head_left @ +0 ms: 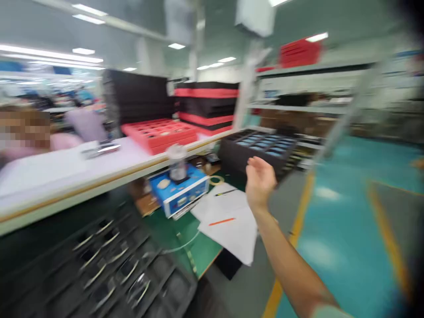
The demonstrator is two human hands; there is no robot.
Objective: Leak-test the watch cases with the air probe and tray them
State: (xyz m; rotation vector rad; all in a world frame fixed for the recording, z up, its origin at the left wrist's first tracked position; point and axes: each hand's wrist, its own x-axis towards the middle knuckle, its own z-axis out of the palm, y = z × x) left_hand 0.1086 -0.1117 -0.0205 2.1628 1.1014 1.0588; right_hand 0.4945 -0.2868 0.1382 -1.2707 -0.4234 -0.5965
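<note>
- Co-worker, 1, at far left, blurred, in pink.
- White shelf, 1, running from the left edge toward the centre; a shiny object (too blurred to identify) lies on it.
- Black compartment tray, 1, below the shelf; several dark, glossy pieces with pale curved edges sit in its compartments.
- Black case, 1, standing behind a red compartment tray on the shelf.
- Blue box, 1, with white edging, on a green mat under the shelf; a clear container stands on top.
- Stack of black and red trays, 1, at the shelf's far end.
- White papers, just right of the blue box; 1 dark pen and 1 orange pen lie on them.
- Right hand, raised, fingers loosely curled, partly open, nothing visible in its grasp (contact cannot be told); in view it overlaps the papers' right edge and the dark tray beyond, which holds rows of blue pieces.
- Left hand, outside the view; state cannot be told.
- Shelving rack, 1, behind, with a red bin on top.
- Blue-green floor, yellow-lined, at right.
</note>
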